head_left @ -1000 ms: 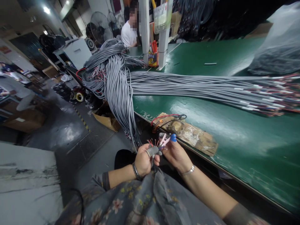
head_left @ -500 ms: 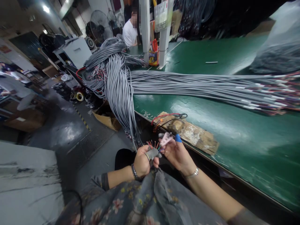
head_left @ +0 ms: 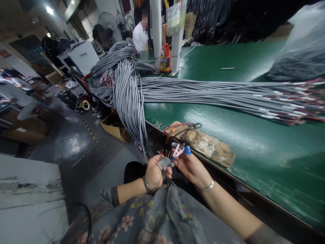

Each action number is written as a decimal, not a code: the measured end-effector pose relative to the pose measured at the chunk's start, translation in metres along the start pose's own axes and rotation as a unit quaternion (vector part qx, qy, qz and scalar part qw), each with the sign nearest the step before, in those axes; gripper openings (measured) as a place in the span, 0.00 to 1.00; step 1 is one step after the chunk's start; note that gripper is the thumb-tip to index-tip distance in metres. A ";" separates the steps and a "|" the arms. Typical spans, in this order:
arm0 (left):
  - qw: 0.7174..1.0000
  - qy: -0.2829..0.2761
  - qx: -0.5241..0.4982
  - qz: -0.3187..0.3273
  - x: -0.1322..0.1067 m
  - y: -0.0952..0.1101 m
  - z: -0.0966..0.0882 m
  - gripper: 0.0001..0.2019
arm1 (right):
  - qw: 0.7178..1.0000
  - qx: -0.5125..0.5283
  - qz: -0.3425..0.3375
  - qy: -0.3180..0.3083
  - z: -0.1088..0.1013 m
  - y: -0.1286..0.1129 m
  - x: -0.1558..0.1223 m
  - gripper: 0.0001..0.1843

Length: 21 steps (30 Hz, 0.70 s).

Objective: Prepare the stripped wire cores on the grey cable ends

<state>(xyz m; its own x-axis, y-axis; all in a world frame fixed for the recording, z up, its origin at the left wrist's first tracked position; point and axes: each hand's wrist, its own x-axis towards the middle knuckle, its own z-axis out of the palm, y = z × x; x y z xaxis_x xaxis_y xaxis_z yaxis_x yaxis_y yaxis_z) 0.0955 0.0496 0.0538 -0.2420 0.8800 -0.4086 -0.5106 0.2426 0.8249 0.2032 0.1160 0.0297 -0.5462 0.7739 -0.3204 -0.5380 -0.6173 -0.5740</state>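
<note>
My left hand (head_left: 156, 174) is closed around the end of a cable, with a grey cover on its thumb. From that grip a fan of thin coloured wires (head_left: 165, 154), red, orange and green, sticks up. Just to the right, my right hand (head_left: 189, 167) pinches a small pink clip (head_left: 178, 151) shaped like a clothespin, its tip close to the wires. Blue covering wraps the right thumb and grey covering a right fingertip. Whether the clip's jaws touch a wire is too small to tell. The cable below the left hand is hidden by the fingers.
A long bundle of grey cables (head_left: 203, 89) lies across the green table (head_left: 266, 152) and hangs over its left edge. A worn wooden board (head_left: 210, 147) sits at the near edge beside red and black leads. Farther back, a person (head_left: 140, 35) is seated.
The pink clip has turned, and its crossed shape shows more clearly. My right thumb has moved slightly left and down toward it. The left hand keeps its hold almost unmoved.
</note>
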 end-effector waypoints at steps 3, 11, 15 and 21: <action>1.000 0.001 0.001 -0.007 0.001 -0.001 0.000 0.21 | 1.000 0.024 -0.013 0.005 0.001 0.002 0.002 0.22; 1.000 0.015 0.018 -0.012 0.004 -0.005 -0.002 0.20 | 0.998 0.047 -0.031 0.010 0.003 0.004 0.003 0.20; 1.000 0.011 0.020 -0.007 0.002 -0.003 -0.002 0.21 | 0.999 0.043 -0.026 -0.005 0.004 0.003 0.000 0.21; 0.999 0.002 0.037 0.028 -0.005 -0.001 -0.007 0.22 | 0.999 0.033 0.009 -0.033 0.000 -0.002 -0.004 0.23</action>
<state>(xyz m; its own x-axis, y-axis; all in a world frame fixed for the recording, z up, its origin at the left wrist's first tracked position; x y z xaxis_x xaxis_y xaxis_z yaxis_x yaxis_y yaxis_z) 0.0915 0.0417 0.0520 -0.2721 0.8918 -0.3615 -0.4342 0.2215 0.8732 0.2059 0.1142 0.0323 -0.5968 0.7527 -0.2780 -0.5675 -0.6409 -0.5169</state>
